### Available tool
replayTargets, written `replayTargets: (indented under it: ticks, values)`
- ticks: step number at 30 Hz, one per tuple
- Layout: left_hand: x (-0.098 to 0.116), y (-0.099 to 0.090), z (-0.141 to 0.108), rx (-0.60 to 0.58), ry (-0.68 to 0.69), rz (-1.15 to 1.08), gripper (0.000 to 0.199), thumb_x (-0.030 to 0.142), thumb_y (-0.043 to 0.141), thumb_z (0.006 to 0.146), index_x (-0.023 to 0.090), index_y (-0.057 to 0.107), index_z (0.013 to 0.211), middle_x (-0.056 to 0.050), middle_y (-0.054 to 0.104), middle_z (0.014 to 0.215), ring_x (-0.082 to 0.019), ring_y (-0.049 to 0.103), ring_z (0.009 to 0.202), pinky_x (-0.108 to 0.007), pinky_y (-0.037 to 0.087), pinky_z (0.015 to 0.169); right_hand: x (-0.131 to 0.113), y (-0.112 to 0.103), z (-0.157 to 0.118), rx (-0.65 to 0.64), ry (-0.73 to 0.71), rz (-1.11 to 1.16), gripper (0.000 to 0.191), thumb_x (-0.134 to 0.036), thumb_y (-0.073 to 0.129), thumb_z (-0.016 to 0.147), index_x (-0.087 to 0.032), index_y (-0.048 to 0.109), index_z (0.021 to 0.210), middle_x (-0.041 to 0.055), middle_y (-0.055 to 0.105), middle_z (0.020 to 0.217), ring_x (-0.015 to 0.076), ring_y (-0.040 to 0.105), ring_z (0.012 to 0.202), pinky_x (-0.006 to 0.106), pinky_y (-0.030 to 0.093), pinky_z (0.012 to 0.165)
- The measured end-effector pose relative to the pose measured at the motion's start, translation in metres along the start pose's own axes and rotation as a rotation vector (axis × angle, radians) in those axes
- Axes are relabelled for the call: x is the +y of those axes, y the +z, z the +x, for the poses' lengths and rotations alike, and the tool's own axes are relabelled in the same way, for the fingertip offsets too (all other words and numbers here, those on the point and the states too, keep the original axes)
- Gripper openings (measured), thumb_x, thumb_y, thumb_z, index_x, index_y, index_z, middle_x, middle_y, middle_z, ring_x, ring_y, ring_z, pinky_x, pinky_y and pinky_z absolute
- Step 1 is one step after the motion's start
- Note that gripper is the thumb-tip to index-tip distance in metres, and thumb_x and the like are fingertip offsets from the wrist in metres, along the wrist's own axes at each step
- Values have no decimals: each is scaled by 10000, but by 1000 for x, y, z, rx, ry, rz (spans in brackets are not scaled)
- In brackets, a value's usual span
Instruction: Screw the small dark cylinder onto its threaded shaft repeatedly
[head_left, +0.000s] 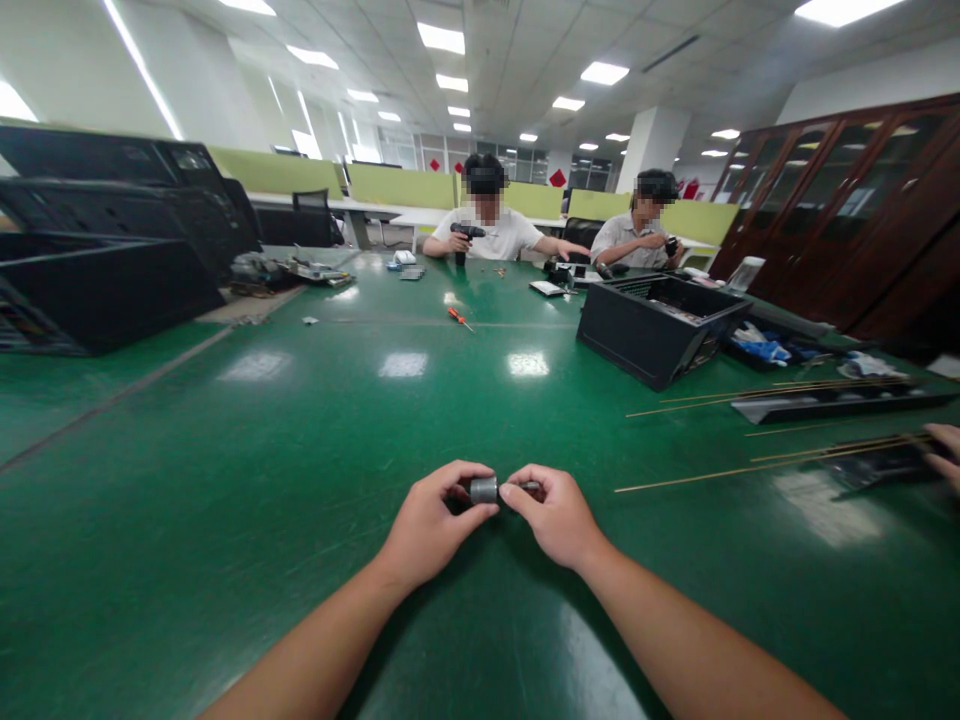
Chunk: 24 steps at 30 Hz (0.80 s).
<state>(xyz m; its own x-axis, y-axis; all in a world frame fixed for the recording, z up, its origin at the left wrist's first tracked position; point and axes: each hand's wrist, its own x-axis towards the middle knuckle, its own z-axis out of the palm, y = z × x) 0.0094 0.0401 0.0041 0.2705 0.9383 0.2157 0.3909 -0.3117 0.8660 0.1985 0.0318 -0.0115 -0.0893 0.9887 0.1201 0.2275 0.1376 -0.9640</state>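
Between the thumb and fingers of my left hand (435, 520) is a small grey metal cylinder (484, 490), lying on its side just above the green table (300, 520). My right hand (555, 515) is closed in a pinch close to the cylinder's right end. A thin, dark metallic piece (531, 486) shows between its thumb and fingers; its kind is too small to make out. Whether that piece touches the cylinder, I cannot tell.
An orange screwdriver (459, 319) lies farther back. Right of it stands a black computer case (660, 325). Long thin sticks (690, 480) and another person's hand (946, 450) are at the right. Across the table, one person holds a power drill (465, 232). Black cases (97, 290) fill the left.
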Motion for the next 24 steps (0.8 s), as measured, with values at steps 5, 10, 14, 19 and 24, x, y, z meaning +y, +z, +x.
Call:
replayTargets:
  ticks: [5,10,14,19,24]
  values:
    - [0,0,0,-2,-4,-12,303,318,729,749,223,693,1035,-42,718,1014,-216,665,913,-348,515,851,0,-1,0,-17,1,16,171,-324,667,810,-162,723,815,17,681,712,155,590,655,260,424,621]
    - [-1,0,0,4,-7,-18,314,315,734,746,222,692,1043,-48,720,1019,-216,668,905,-345,518,839,-1,-2,0,-19,-3,31,169,-324,671,805,-164,721,820,17,677,713,155,585,651,264,429,625]
    - [-2,0,0,6,-4,-23,307,314,737,748,226,693,1039,-40,720,1012,-214,670,904,-348,520,846,-2,-2,-1,-18,-1,47,163,-318,669,801,-163,715,815,18,674,709,155,581,648,264,425,619]
    - [-2,0,0,4,-11,-30,309,323,743,748,224,694,1036,-36,717,1006,-211,669,898,-345,523,841,-1,-2,0,-19,3,63,158,-317,670,799,-164,710,812,14,664,707,152,574,651,266,426,628]
    - [-2,-2,-1,1,-27,-39,315,315,745,750,227,693,1047,-29,715,1011,-208,664,907,-347,513,853,2,-2,0,-22,5,93,165,-323,671,802,-163,706,823,17,665,722,151,572,658,268,434,641]
